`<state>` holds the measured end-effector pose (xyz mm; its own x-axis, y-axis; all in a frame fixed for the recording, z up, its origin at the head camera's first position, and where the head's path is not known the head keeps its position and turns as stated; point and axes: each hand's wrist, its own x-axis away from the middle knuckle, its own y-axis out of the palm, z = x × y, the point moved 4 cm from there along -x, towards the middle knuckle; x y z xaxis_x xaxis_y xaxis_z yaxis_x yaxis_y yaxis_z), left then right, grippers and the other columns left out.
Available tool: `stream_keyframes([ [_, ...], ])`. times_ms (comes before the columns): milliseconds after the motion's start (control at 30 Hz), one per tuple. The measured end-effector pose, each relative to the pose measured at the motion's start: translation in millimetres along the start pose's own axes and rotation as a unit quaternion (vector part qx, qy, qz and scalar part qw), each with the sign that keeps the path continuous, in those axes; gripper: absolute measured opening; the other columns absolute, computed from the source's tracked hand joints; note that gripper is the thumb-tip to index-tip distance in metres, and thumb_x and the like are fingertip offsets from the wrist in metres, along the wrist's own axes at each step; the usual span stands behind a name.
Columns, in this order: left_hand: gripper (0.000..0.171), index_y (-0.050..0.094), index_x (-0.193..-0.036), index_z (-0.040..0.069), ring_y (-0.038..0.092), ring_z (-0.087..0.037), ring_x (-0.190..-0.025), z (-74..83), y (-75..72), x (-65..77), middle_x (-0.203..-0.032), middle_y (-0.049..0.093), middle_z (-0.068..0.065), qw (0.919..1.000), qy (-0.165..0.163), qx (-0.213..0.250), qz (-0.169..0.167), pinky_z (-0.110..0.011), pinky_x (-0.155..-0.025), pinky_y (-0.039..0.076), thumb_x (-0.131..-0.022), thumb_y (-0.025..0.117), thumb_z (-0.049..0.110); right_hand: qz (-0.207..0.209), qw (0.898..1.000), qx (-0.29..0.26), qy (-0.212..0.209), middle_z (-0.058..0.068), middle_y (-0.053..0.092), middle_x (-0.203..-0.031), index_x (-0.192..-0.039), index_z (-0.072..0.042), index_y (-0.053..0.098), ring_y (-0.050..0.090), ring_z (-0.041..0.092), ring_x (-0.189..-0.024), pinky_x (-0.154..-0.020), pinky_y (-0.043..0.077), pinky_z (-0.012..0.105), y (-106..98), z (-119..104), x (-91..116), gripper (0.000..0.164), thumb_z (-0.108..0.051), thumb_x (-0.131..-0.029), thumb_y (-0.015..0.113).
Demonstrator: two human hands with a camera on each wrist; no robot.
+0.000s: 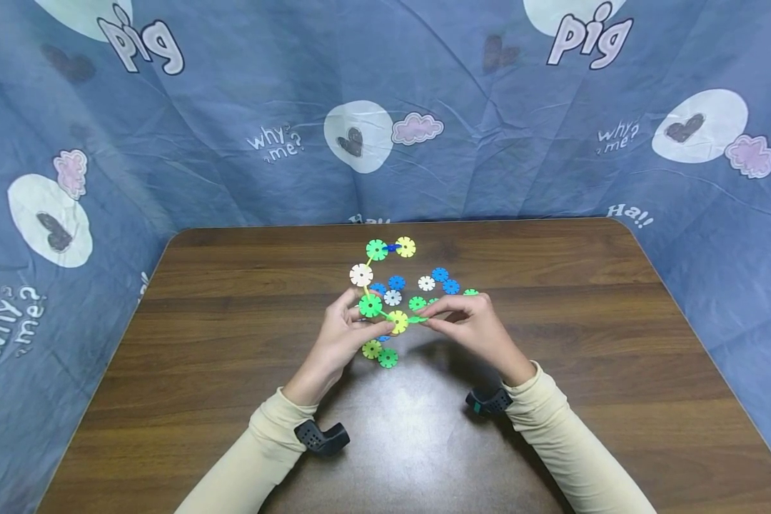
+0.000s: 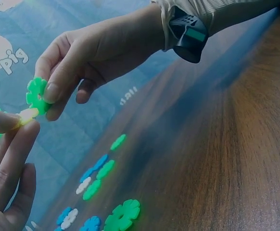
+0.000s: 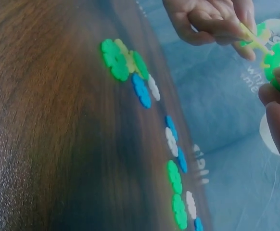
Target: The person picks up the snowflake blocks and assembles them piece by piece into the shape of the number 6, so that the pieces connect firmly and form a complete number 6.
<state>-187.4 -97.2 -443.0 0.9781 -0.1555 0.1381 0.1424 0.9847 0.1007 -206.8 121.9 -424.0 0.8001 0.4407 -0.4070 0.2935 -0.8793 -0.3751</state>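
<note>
Chain [image 1: 361,275]: raised over the table, from the hands to the far side.
Reason for hold: each hand takes one disc at the near end, probably to keep the rims free so that slot meets slot; the two discs stand at an angle, as such joints call for.
Look of chain: bowed like a letter C, hollow to the right; green, white and yellow discs face-on, with yellow, green and dark blue ones edge-on between them; thin, bright, notched all round.
Near yellow disc [image 1: 398,323]: face-on in the head view, between the hands.
End green disc [image 2: 36,94]: right of the yellow, touching it; how deeply it is seated cannot be told.
Left hand [image 1: 343,335]: grasping the near yellow disc, thumb against fingers.
Right hand [image 1: 472,321]: pinching the end green disc by its right side.
Loose pieces: yellow disc [image 1: 372,349] and green disc [image 1: 388,358] on the near side; white disc [image 1: 427,283] and blue disc [image 1: 440,274] farther right, with others about them, probably laid within easy reach.
Table [image 1: 231,300]: brown, wood-grained, under all.
Cloth [image 1: 231,178]: blue, printed, beyond the far edge.
</note>
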Motion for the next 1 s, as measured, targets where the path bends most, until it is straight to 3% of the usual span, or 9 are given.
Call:
stream_keyframes([
  [267,0.058,0.048,-0.134,-0.008,0.077,-0.012,-0.080,1.6,0.9,0.3,-0.093,0.079,0.002,0.9999,0.007,0.005,-0.005,-0.043,-0.082,0.064,-0.084,0.077,-0.008,0.006,0.999,0.028,-0.044,0.010,0.081,-0.093,-0.095,-0.005,0.081,0.076,0.006,-0.082,-0.067,0.063,0.026,3.5,-1.3,0.1,0.020,0.011,-0.083,0.079],
  [533,0.058,0.048,-0.133,-0.009,0.077,-0.011,-0.078,3.6,2.3,1.4,-0.083,0.078,0.008,0.9999,0.007,0.011,-0.004,-0.048,-0.083,0.064,-0.083,0.078,-0.009,-0.006,0.994,0.052,-0.097,0.011,0.081,-0.093,-0.096,-0.004,0.081,0.079,0.020,-0.081,-0.067,0.064,0.026,5.5,-6.4,0.9,0.021,0.011,-0.081,0.080],
  [833,0.055,0.050,-0.130,-0.006,0.076,-0.014,-0.074,6.0,3.0,3.7,-0.084,0.077,-0.007,0.9992,0.016,0.031,-0.018,-0.053,-0.082,0.063,-0.082,0.077,-0.012,-0.001,0.992,0.046,-0.115,0.013,0.081,-0.093,-0.095,-0.003,0.081,0.080,0.024,-0.084,-0.071,0.063,0.024,8.9,-6.5,3.2,0.022,0.013,-0.079,0.081],
  [1000,0.058,0.049,-0.132,-0.009,0.076,-0.013,-0.075,5.8,2.3,3.5,-0.085,0.077,-0.006,0.9989,0.023,0.036,-0.020,-0.048,-0.080,0.064,-0.081,0.078,-0.011,0.006,0.991,0.039,-0.129,0.014,0.081,-0.095,-0.096,-0.002,0.081,0.080,0.025,-0.087,-0.077,0.063,0.024,11.5,-6.9,2.5,0.022,0.013,-0.080,0.081],
])
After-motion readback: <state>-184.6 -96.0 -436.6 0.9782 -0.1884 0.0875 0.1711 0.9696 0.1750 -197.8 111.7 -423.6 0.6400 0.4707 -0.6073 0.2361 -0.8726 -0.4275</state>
